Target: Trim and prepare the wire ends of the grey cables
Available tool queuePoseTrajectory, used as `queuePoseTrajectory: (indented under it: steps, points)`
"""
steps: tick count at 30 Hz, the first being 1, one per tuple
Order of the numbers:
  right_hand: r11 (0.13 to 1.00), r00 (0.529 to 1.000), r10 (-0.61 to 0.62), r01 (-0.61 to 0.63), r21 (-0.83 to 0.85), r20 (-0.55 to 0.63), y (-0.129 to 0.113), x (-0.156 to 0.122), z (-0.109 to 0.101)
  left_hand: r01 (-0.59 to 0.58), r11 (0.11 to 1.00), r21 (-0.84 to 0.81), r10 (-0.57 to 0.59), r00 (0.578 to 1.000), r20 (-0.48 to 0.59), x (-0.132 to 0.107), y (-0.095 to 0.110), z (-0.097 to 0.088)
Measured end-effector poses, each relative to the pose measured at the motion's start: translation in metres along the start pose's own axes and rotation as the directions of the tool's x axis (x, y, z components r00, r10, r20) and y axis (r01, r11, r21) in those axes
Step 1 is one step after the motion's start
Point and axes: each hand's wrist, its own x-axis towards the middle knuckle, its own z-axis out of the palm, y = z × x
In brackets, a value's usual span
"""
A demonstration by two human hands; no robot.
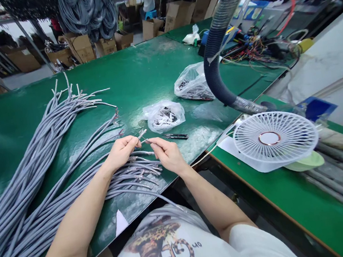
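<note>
My left hand [123, 150] is closed, pinching the stripped end of a grey cable [142, 134] just above the green table [138, 71]. My right hand [167, 153] is closed too, its fingertips pinched at that same cable end, perhaps on a thin wire. Both hands hover over a fan of grey cables [39, 179] whose stripped ends [142, 172] lie right under my wrists. A small pair of black snips [175, 136] lies on the table just beyond my right hand. Behind it sits a clear plastic bag of small parts [164, 115].
A second bag of parts [192, 83] lies farther back beside a dark corrugated hose [214, 68]. A white fan [275, 138] lies flat on the right-hand bench. Tangled coloured wires [256, 50] sit at the far right. Cardboard boxes [81, 47] and hanging cable bundles [89, 10] stand behind.
</note>
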Motion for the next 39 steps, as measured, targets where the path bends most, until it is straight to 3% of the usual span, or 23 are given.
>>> queuePoseTrajectory:
  steps: [3, 6, 9, 11, 15, 18, 27, 39]
  points:
    - [1.000, 1.000, -0.018, 0.018, -0.026, 0.008, -0.004, 0.004, 0.002, 0.005, 0.997, 0.073, -0.008, 0.999, 0.038, 0.000, 0.000, 0.001]
    - [0.992, 0.993, -0.116, 0.117, -0.048, 0.028, -0.018, 0.002, 0.002, -0.005, 0.991, 0.134, -0.001, 0.999, 0.044, 0.002, -0.001, 0.002]
    - [0.947, 0.933, -0.312, 0.321, -0.023, 0.182, -0.038, -0.005, -0.001, -0.005, 0.986, 0.168, 0.006, 1.000, -0.002, 0.004, -0.004, 0.004]
    - [0.919, 0.894, -0.379, 0.394, -0.016, 0.238, -0.048, -0.010, -0.008, 0.019, 0.987, 0.157, -0.015, 1.000, -0.023, 0.004, -0.006, 0.004]
    - [0.958, 0.967, -0.238, 0.249, -0.145, 0.087, -0.043, -0.013, -0.023, 0.032, 0.994, 0.100, -0.031, 1.000, -0.005, 0.002, -0.006, 0.003]
    - [0.951, 0.986, -0.163, 0.164, -0.263, 0.024, -0.028, -0.013, -0.032, -0.005, 0.981, 0.196, 0.011, 1.000, -0.025, 0.000, -0.003, 0.003]
    - [0.877, 0.994, -0.083, 0.105, -0.468, 0.069, -0.008, -0.016, -0.040, -0.121, 0.906, 0.405, 0.149, 0.988, -0.038, 0.001, -0.008, 0.006]
    - [0.881, 0.992, -0.028, 0.081, -0.467, 0.119, -0.003, -0.014, -0.036, -0.158, 0.859, 0.487, 0.191, 0.981, -0.017, 0.000, -0.012, 0.007]
